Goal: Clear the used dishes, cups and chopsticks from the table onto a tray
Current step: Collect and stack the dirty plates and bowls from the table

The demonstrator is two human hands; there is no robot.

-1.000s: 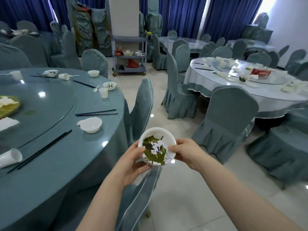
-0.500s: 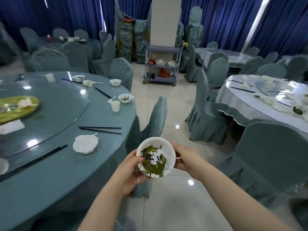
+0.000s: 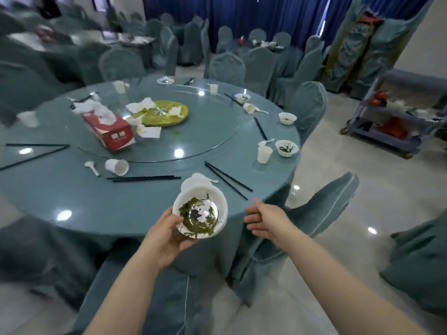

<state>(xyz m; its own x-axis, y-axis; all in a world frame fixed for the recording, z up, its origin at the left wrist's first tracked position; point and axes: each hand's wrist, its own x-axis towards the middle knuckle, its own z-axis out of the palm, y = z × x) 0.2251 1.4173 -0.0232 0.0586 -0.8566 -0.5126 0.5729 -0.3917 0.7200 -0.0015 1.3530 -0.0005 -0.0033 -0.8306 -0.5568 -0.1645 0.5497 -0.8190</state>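
Left hand [image 3: 167, 240] grips a white plastic bowl [image 3: 200, 211] smeared with green residue. Right hand [image 3: 264, 220] hangs beside it, fingers relaxed, empty, above the round blue-clothed worktop [image 3: 96, 201].

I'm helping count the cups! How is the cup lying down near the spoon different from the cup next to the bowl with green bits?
The cup near the spoon lies tipped on its side, mouth toward the table edge; the cup by the bowl stands upright. The tipped one lies beside a white spoon and black chopsticks; the upright one stands just left of a bowl with green scraps. Both are small white cups.
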